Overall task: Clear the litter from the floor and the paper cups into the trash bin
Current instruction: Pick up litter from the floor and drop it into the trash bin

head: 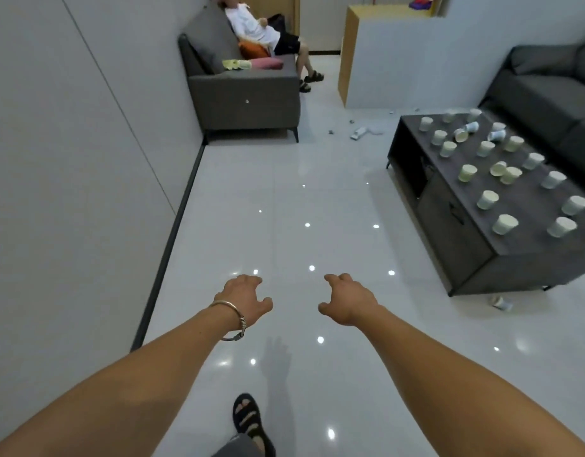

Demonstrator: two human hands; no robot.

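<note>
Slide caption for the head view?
Empty left hand and right hand extended forward; paper cups crowd the coffee table, litter on the floor.

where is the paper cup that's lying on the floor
In the head view the paper cup lies on the floor at right, just off the near corner of the dark coffee table, well right of the right hand.

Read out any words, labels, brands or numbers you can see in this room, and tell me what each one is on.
No text here can be read.
Blue print on two tipped cups on the table: too blurred to read.
Blue print on the floor cup by the table: too blurred to read.
The wrapper on the floor: too small to tell.
</note>
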